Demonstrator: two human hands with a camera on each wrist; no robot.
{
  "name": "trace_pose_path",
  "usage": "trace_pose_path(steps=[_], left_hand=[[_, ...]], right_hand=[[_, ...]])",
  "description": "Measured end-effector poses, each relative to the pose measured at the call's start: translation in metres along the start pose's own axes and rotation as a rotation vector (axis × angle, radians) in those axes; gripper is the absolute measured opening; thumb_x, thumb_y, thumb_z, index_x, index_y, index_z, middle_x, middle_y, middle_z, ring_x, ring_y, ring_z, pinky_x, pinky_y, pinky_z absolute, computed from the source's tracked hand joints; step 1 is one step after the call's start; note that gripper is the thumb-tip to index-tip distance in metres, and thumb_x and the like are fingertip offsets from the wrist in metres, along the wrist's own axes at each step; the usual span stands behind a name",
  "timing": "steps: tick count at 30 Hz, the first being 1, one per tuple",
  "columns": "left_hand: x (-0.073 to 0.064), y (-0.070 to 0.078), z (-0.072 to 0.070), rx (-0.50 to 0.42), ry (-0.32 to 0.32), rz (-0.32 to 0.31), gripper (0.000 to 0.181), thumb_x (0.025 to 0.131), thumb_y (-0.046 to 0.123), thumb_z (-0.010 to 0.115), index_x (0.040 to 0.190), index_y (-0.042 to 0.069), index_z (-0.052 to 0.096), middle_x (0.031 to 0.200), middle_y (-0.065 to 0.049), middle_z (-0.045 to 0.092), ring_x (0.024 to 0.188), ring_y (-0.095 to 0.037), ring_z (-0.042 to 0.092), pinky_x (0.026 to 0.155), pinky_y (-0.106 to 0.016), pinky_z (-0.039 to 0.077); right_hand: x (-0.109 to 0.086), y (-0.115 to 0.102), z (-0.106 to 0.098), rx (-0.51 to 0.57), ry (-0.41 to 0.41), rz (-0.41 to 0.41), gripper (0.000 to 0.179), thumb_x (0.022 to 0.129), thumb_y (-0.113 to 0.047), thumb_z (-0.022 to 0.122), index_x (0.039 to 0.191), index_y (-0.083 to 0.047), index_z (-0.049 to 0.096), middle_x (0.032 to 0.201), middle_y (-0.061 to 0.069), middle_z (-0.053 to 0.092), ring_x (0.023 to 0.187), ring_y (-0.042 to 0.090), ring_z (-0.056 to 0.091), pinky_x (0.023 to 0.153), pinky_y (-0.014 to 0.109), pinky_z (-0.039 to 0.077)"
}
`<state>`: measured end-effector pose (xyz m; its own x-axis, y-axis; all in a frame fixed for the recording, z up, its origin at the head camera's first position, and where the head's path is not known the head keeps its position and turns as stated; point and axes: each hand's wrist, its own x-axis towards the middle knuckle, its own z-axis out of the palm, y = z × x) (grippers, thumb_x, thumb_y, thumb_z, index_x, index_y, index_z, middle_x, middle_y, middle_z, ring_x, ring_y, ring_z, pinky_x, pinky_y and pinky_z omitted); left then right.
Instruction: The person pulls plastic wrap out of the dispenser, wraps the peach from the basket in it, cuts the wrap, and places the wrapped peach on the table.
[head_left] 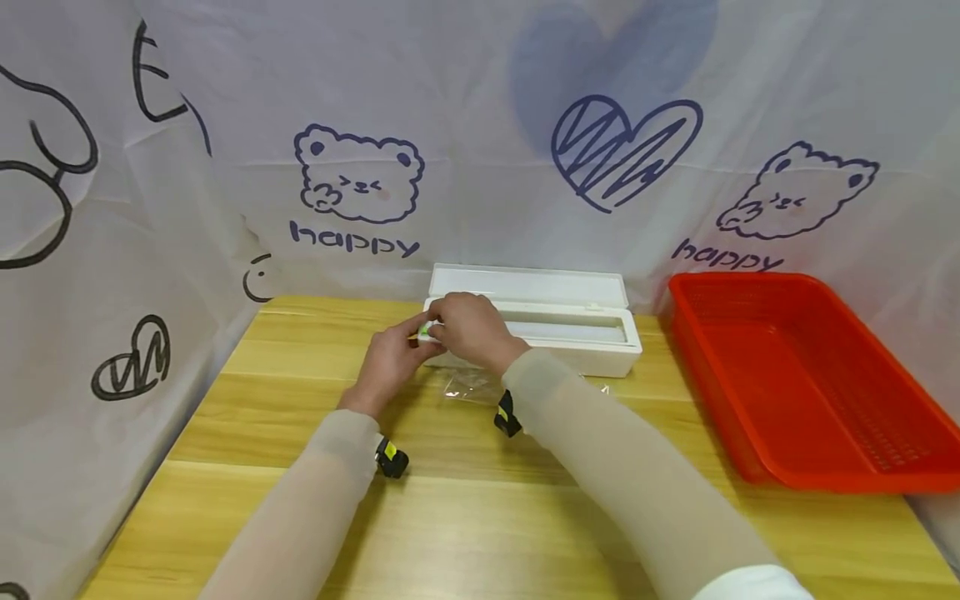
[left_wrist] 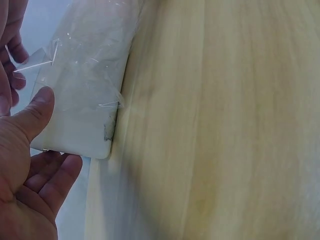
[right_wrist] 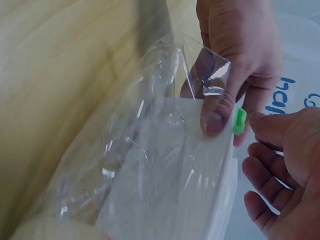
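Holding the white box [head_left: 581,360] on the table [head_left: 450,525] by its left end with the left hand [head_left: 386,362], with the right hand [head_left: 476,329] at the green tab [right_wrist: 240,121], cannot tell whether pinching it, near clear film [head_left: 472,386] down the front, left of the red basket [head_left: 795,387]
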<state>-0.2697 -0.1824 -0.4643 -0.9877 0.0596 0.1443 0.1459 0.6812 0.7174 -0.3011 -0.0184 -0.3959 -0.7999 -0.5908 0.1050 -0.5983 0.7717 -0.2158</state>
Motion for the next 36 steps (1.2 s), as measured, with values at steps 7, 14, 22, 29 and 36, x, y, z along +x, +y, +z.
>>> trace_pose_path(steps=[7, 14, 22, 29, 36], left_hand=[[0.001, -0.004, 0.002, 0.016, 0.031, 0.024, 0.058, 0.097, 0.034, 0.079, 0.15, 0.02, 0.061, 0.113, -0.012, 0.078, 0.106, -0.027, 0.075, 0.089, -0.044, 0.058], [0.002, -0.004, 0.002, 0.035, 0.044, 0.044, 0.053, 0.096, 0.033, 0.079, 0.146, 0.019, 0.065, 0.099, -0.008, 0.078, 0.091, -0.024, 0.072, 0.083, -0.04, 0.055], [0.002, -0.003, 0.001, 0.064, 0.051, 0.047, 0.05, 0.096, 0.029, 0.079, 0.144, 0.019, 0.066, 0.093, -0.006, 0.077, 0.083, -0.022, 0.065, 0.076, -0.036, 0.05], [0.003, -0.002, 0.001, 0.077, 0.052, 0.046, 0.05, 0.096, 0.029, 0.08, 0.143, 0.016, 0.067, 0.096, -0.007, 0.078, 0.085, -0.023, 0.067, 0.076, -0.036, 0.051], [0.003, -0.003, 0.0, 0.06, 0.044, 0.031, 0.052, 0.096, 0.033, 0.08, 0.145, 0.02, 0.066, 0.095, -0.009, 0.074, 0.083, -0.024, 0.06, 0.078, -0.037, 0.049]], right_hand=[[0.007, -0.004, 0.01, -0.05, 0.006, 0.001, 0.022, 0.104, -0.025, 0.067, 0.121, -0.016, 0.077, 0.105, 0.002, 0.076, 0.1, 0.021, 0.07, 0.096, 0.039, 0.056], [0.008, -0.006, 0.012, -0.031, 0.015, 0.003, 0.017, 0.104, -0.024, 0.067, 0.112, -0.014, 0.078, 0.102, 0.001, 0.078, 0.096, 0.021, 0.071, 0.096, 0.04, 0.056], [0.01, -0.007, 0.016, 0.003, 0.024, 0.021, 0.013, 0.105, -0.022, 0.066, 0.102, -0.013, 0.075, 0.096, 0.001, 0.076, 0.091, 0.021, 0.069, 0.089, 0.039, 0.056], [0.01, -0.007, 0.017, -0.014, 0.02, 0.015, 0.015, 0.106, -0.022, 0.065, 0.106, -0.014, 0.077, 0.101, 0.001, 0.078, 0.098, 0.021, 0.071, 0.094, 0.038, 0.056], [0.008, -0.005, 0.015, -0.029, 0.014, -0.006, 0.017, 0.105, -0.02, 0.065, 0.114, -0.013, 0.078, 0.107, 0.001, 0.079, 0.102, 0.021, 0.072, 0.098, 0.037, 0.056]])
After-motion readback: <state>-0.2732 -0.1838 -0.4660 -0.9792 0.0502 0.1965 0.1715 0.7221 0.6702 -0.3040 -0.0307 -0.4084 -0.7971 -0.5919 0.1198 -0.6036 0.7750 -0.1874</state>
